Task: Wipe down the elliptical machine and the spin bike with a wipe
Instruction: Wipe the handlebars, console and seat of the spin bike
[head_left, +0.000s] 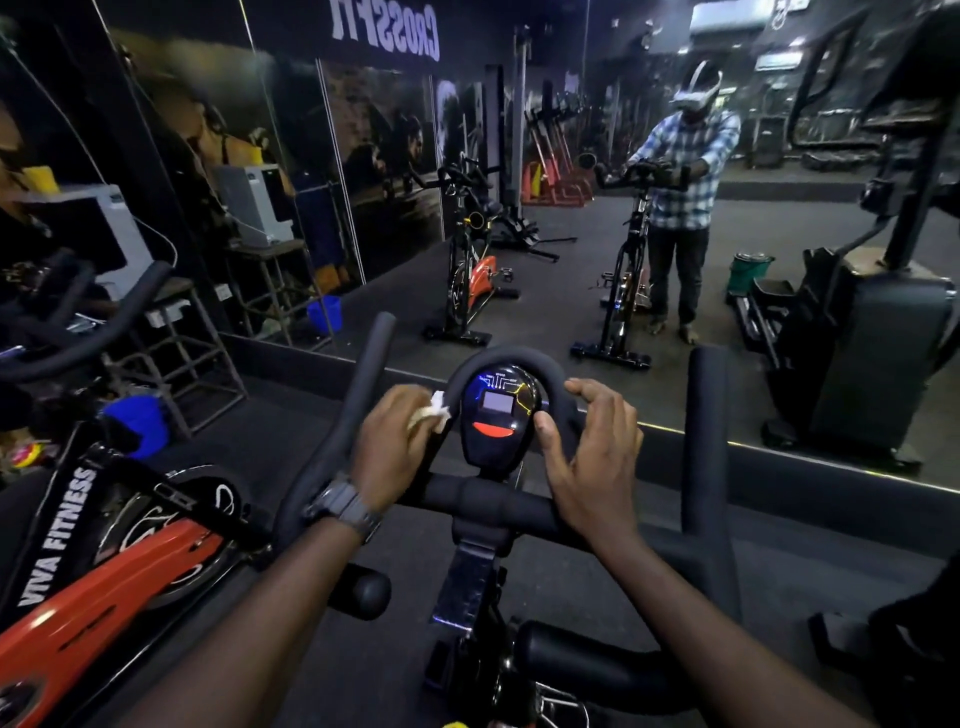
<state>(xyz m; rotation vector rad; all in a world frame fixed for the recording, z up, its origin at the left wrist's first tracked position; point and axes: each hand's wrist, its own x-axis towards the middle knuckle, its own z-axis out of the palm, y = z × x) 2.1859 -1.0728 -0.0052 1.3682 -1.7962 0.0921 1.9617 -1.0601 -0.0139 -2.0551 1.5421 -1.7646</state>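
Note:
I stand behind a black spin bike whose handlebar spreads out in front of me. Its small console, with a lit screen and a red button, sits inside a padded loop at the centre. My left hand grips a crumpled white wipe and holds it against the left side of that loop. My right hand is curled round the loop's right side, thumb beside the console. The elliptical machine stands at the right, by the mirror.
A wall mirror straight ahead reflects me and the bikes. A second spin bike, orange and black, stands close on my left. Metal stools, a blue bucket and a green bucket are farther off.

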